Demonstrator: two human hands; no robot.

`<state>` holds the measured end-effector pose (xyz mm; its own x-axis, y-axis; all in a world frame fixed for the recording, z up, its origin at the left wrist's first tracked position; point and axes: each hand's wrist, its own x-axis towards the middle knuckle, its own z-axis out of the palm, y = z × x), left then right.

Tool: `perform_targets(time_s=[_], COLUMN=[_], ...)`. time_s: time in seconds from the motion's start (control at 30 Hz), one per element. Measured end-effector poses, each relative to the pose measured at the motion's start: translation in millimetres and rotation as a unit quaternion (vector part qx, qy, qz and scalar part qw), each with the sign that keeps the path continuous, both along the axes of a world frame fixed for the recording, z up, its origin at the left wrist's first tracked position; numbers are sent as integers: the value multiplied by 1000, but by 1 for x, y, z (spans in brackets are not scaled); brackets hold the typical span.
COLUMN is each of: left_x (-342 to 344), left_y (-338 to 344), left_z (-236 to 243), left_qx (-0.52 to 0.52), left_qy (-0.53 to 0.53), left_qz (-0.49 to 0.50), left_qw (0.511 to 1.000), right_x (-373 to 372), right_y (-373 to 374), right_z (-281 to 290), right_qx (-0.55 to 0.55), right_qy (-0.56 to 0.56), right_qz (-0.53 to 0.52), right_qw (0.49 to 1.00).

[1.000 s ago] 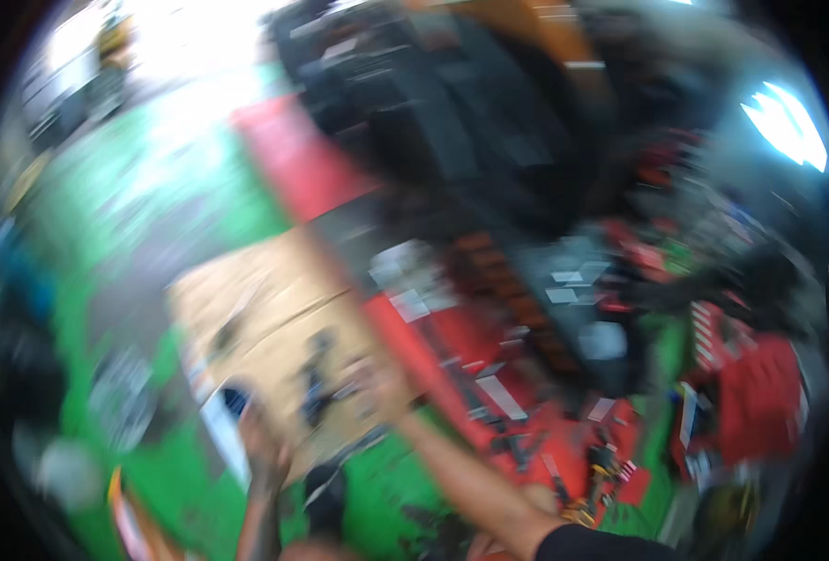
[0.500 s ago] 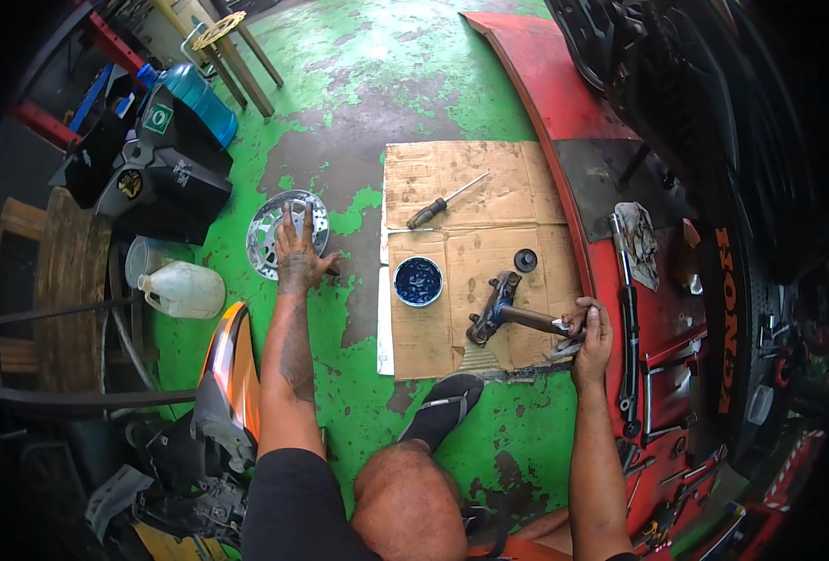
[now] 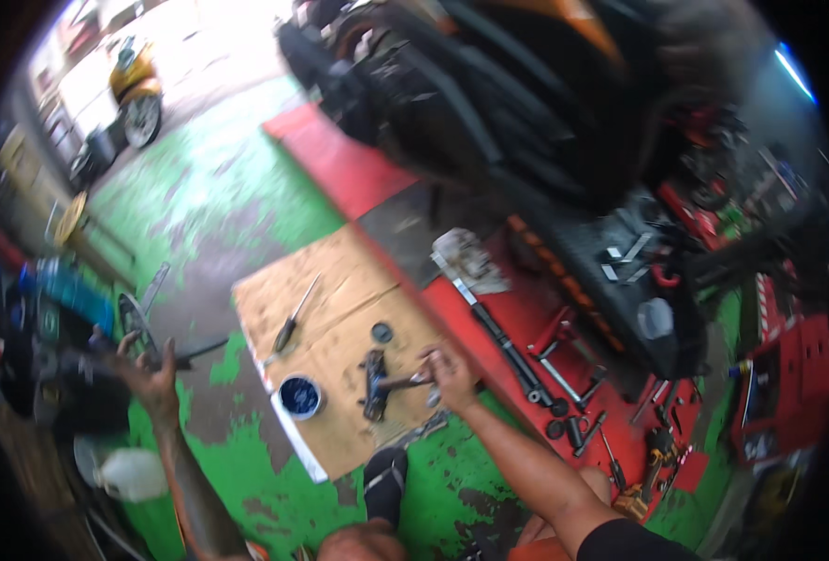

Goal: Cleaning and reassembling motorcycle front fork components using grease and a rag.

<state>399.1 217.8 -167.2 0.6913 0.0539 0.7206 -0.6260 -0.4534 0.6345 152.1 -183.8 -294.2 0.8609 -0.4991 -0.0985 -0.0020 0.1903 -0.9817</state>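
My left hand [image 3: 150, 381] is raised at the left, its fingers apart but smeared, by thin metal shapes [image 3: 138, 318] that I cannot make out clearly. My right hand [image 3: 447, 379] grips the shaft of a metal fork stem [image 3: 373, 385], which is over the cardboard sheet [image 3: 339, 271]. A tub of dark blue grease [image 3: 300, 397] sits left of the stem. A small dark cap [image 3: 382, 331] and a screwdriver [image 3: 289, 327] lie on the cardboard above them.
A dark motorcycle [image 3: 489, 112] stands on a red platform [image 3: 330, 150] holding tools and a rag [image 3: 470, 262]. A water jug [image 3: 73, 290], stool [image 3: 70, 220] and plastic can [image 3: 132, 472] are at left, a yellow scooter [image 3: 136, 93] beyond, a red tool cabinet [image 3: 788, 383] at right.
The view has swung toward the motorcycle and doorway. My left hand has left its flat position on the silver disc and is farther left. My right hand still grips the stem.
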Motion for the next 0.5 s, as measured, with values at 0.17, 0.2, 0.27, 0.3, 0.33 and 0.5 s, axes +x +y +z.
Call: perform_targets(time_s=[0.17,0.2,0.27,0.3,0.33,0.5], left_x=[-35,-40,-48,-51,-50,-72], left_y=[-98,-120,-172,-195,-205,-272], left_z=[170,203,257,281,306,405], left_qx=[62,50,25,17,31,23], left_qy=[-180,-203,-247,-271,-273,-356], left_qz=[-155,-180,-247,-282,-290,-289], left_qw=[969,961,937,920,917,888], right_x=[19,23,29,32,37,53], right_y=[27,30,30,29,37,53], right_z=[17,17,15,16,22,29], right_qx=[-18,-17,-30,-38,-17,-48], right_qy=[-55,-51,-45,-36,-28,-12], right_qz=[52,63,55,58,83,77], right_qw=[997,997,997,997,996,996])
